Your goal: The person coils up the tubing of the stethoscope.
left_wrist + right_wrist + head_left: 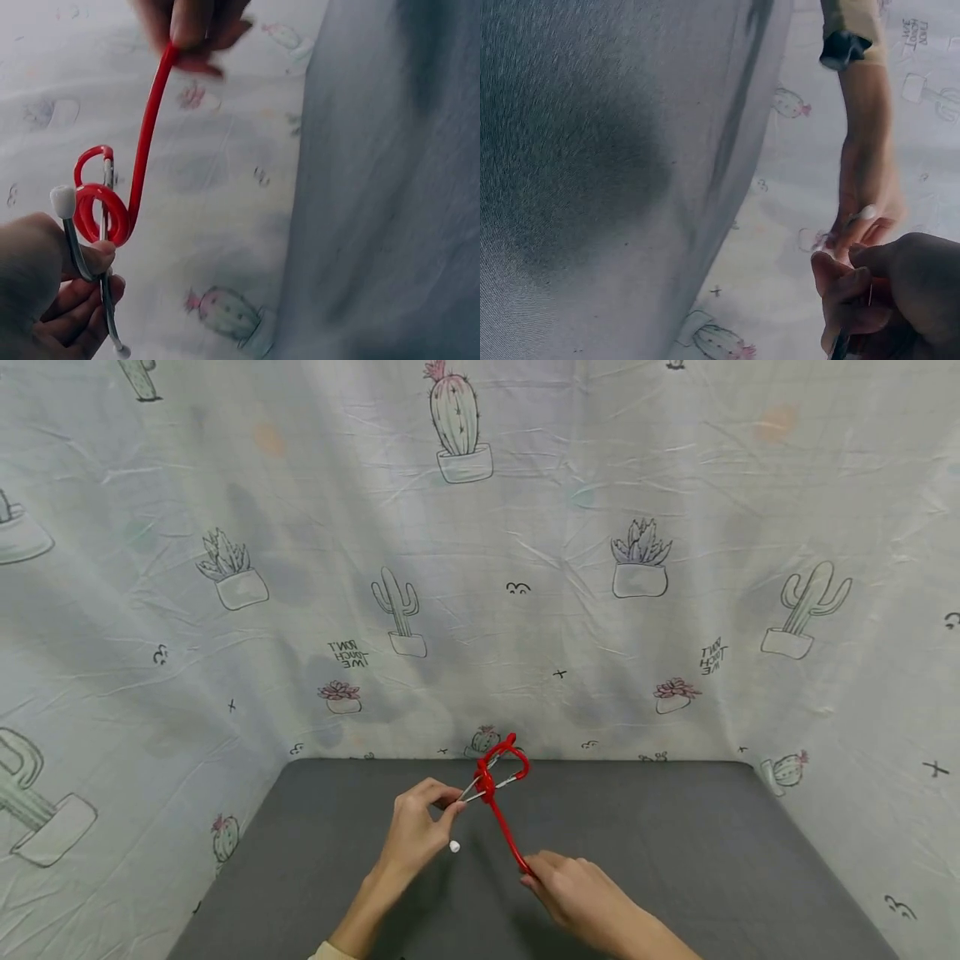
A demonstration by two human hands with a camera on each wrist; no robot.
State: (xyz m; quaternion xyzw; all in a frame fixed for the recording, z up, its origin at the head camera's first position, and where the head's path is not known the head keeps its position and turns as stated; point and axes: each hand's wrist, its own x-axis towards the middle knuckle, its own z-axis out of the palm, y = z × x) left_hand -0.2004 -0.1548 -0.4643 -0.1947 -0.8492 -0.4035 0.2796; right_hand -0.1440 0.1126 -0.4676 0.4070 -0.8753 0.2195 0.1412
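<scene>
A stethoscope with red tubing (507, 837) is held up between both hands, above the dark table. My left hand (418, 822) pinches its metal ear tubes (76, 251) where they cross, close below the tubing. White ear tips (63, 201) stick out past that hand's fingers. The tubing is wound in a coil (124, 214) around the metal tubes, with another red loop (527, 763) beyond it. From the coil a straight length runs to my right hand (581, 889), whose fingers grip it. Whatever is at that end is mostly hidden inside the right hand.
A dark grey tabletop (675, 835) spreads beneath both hands. Behind it and along both sides hangs a pale curtain (480, 693) printed with potted cacti. In the right wrist view, a dark band (845, 49) crosses the left sleeve (851, 19).
</scene>
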